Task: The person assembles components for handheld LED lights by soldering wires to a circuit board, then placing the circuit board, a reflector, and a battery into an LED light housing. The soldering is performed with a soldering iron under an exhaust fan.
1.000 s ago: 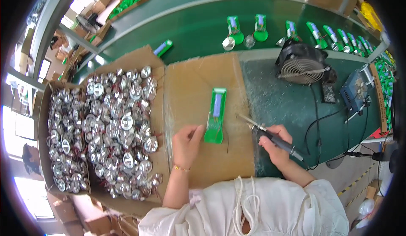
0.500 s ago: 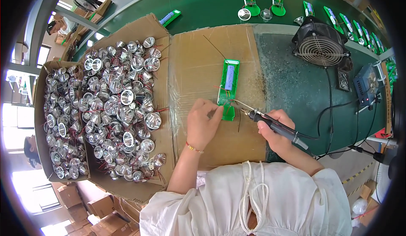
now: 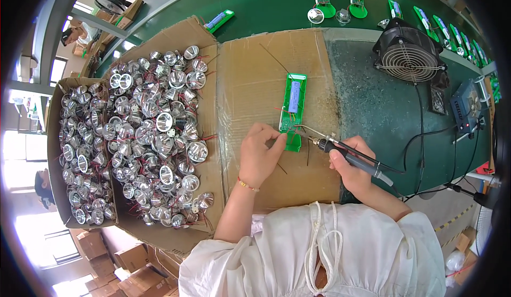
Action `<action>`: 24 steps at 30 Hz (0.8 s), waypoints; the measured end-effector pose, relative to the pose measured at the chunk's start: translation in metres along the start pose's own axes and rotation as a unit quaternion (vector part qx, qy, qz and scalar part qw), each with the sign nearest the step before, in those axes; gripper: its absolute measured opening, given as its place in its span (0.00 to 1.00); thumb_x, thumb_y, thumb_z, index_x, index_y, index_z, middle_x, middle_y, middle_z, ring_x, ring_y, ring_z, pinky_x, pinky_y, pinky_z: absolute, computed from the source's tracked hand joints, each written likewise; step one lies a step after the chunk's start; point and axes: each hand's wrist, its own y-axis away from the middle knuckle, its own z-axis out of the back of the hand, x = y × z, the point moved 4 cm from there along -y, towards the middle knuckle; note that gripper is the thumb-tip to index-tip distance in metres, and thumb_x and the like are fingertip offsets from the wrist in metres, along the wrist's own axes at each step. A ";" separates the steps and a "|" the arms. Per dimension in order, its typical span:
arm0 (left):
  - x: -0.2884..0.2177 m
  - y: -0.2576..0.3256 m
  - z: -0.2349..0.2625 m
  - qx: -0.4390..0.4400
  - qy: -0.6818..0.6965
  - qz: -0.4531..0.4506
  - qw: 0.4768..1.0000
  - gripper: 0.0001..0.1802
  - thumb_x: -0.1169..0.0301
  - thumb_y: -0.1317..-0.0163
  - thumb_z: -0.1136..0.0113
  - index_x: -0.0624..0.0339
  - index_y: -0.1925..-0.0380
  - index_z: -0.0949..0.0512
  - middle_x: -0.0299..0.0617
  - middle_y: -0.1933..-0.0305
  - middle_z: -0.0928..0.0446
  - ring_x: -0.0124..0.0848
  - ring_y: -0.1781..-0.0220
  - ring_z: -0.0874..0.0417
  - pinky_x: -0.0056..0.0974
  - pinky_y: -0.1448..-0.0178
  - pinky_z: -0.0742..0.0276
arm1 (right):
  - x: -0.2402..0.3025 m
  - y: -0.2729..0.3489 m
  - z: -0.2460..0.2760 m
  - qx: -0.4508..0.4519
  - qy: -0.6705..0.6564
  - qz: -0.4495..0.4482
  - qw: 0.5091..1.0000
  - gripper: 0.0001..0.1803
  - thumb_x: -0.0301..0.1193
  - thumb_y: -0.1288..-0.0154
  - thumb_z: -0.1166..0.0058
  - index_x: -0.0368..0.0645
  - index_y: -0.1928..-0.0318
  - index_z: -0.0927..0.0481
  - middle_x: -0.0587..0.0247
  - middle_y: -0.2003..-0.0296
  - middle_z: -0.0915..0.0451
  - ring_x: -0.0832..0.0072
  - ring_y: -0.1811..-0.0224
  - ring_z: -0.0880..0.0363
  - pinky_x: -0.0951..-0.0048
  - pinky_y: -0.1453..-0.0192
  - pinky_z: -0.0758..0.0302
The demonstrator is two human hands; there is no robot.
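Observation:
A green plastic housing (image 3: 293, 142) lies on the cardboard sheet in front of me, with a blue cylindrical battery (image 3: 294, 97) and thin red wires inside. My left hand (image 3: 261, 153) is at its lower left side, thumb and fingertips pinched together. What they pinch is too small to make out. In my right hand (image 3: 354, 164) is a soldering iron (image 3: 348, 158) with a grey and black handle, held from the right. Its thin metal tube and tip point at the lower part of the housing, close to my left fingertips. Whether the tip touches cannot be told.
Cardboard boxes (image 3: 213, 105) full of silver reflector cups (image 3: 166, 175) with red wires stand at the left. A black fan (image 3: 409, 57) and a blue soldering station (image 3: 466, 108) with cables are on the right. More green housings (image 3: 356, 4) line the far bench.
The whole view has shifted slightly to the right. A short dark strand now shows below my left fingertips. Both hands keep nearly the same pose at the housing.

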 end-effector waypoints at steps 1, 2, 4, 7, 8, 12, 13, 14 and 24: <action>0.001 -0.001 0.000 -0.001 -0.003 -0.001 1.000 0.06 0.72 0.50 0.40 0.64 0.78 0.22 0.44 0.72 0.27 0.35 0.74 0.25 0.35 0.70 0.30 | 0.000 0.000 0.000 0.000 -0.003 0.001 1.000 0.08 0.24 0.44 0.44 0.37 0.70 0.30 0.67 0.82 0.25 0.87 0.81 0.28 0.83 0.78 0.32; 0.003 -0.001 0.000 0.004 -0.009 0.001 1.000 0.06 0.72 0.50 0.40 0.64 0.78 0.22 0.44 0.72 0.27 0.35 0.74 0.25 0.34 0.70 0.30 | 0.000 0.001 0.000 -0.008 -0.003 -0.011 1.000 0.08 0.25 0.44 0.44 0.37 0.69 0.30 0.67 0.81 0.25 0.86 0.81 0.28 0.83 0.78 0.32; 0.003 -0.001 -0.002 0.010 -0.015 0.004 1.000 0.06 0.72 0.50 0.40 0.64 0.78 0.22 0.44 0.72 0.27 0.35 0.74 0.25 0.34 0.70 0.30 | 0.001 0.003 0.002 -0.022 -0.023 -0.029 0.999 0.09 0.25 0.44 0.43 0.37 0.69 0.31 0.65 0.80 0.24 0.85 0.80 0.27 0.82 0.77 0.31; 0.001 -0.001 -0.001 0.009 -0.014 -0.002 1.000 0.06 0.72 0.50 0.40 0.64 0.78 0.22 0.44 0.72 0.27 0.34 0.75 0.25 0.34 0.70 0.30 | 0.005 0.003 0.004 -0.041 -0.039 -0.025 0.998 0.09 0.25 0.44 0.43 0.37 0.69 0.31 0.65 0.79 0.24 0.85 0.80 0.27 0.82 0.77 0.30; 0.001 -0.001 -0.001 0.013 -0.014 0.004 1.000 0.06 0.72 0.50 0.40 0.64 0.78 0.22 0.44 0.72 0.27 0.34 0.75 0.25 0.34 0.70 0.30 | 0.005 0.003 0.004 -0.042 -0.040 -0.024 0.998 0.09 0.25 0.44 0.43 0.37 0.69 0.31 0.65 0.79 0.24 0.85 0.80 0.27 0.82 0.77 0.30; 0.002 -0.001 -0.002 0.022 -0.013 0.008 1.000 0.06 0.71 0.50 0.39 0.63 0.78 0.22 0.43 0.72 0.27 0.34 0.75 0.26 0.34 0.70 0.30 | 0.002 0.002 0.001 -0.022 -0.036 -0.023 0.999 0.09 0.25 0.44 0.43 0.37 0.68 0.31 0.66 0.80 0.24 0.86 0.81 0.28 0.83 0.77 0.31; 0.001 -0.001 -0.002 0.022 -0.015 0.007 1.000 0.06 0.71 0.50 0.39 0.63 0.78 0.22 0.43 0.72 0.27 0.34 0.75 0.26 0.34 0.70 0.30 | 0.002 0.002 -0.001 -0.016 -0.038 -0.022 0.999 0.09 0.25 0.44 0.43 0.37 0.68 0.31 0.66 0.80 0.25 0.86 0.81 0.28 0.83 0.77 0.31; 0.000 0.000 -0.002 0.021 -0.014 0.009 1.000 0.06 0.71 0.50 0.39 0.63 0.78 0.22 0.43 0.72 0.27 0.34 0.75 0.25 0.33 0.70 0.30 | 0.001 0.002 0.000 -0.017 -0.039 -0.022 0.999 0.09 0.25 0.44 0.43 0.37 0.68 0.31 0.66 0.80 0.25 0.86 0.81 0.28 0.83 0.77 0.31; 0.001 -0.002 -0.003 0.019 -0.009 0.014 1.000 0.06 0.71 0.50 0.39 0.64 0.78 0.22 0.44 0.73 0.27 0.34 0.76 0.25 0.33 0.70 0.30 | 0.005 0.004 0.009 -0.045 -0.063 -0.035 0.996 0.09 0.26 0.44 0.44 0.36 0.68 0.31 0.64 0.79 0.24 0.84 0.79 0.27 0.82 0.75 0.29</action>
